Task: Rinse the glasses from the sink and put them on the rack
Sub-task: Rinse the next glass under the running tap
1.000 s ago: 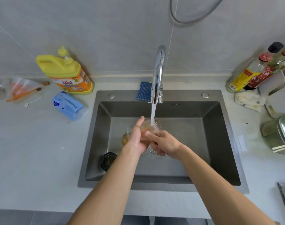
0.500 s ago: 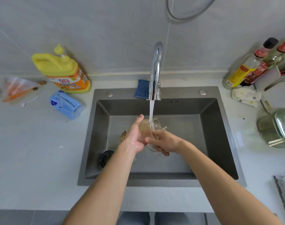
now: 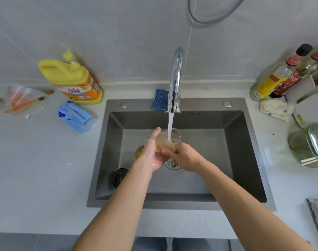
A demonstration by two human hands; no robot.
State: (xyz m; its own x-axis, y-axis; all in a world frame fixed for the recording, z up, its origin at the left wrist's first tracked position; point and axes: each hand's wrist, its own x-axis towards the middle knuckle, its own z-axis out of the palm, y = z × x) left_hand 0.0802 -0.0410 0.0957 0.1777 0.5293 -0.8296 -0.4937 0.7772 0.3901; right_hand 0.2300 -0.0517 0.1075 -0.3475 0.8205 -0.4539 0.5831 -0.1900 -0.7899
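Head view, left hand [image 3: 151, 153], right hand [image 3: 187, 157] holding glass [image 3: 172, 139], drain [image 3: 171, 163] partly hidden

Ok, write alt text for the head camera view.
A left hand and a right hand hold a glass under the running tap, over a grey sink. A second glass sits in the sink beside the left hand, and a yellow soap bottle stands on the counter to the left.

Left hand [image 3: 152, 154], right hand [image 3: 184, 157] holding glass [image 3: 172, 137], tap [image 3: 175, 78] running
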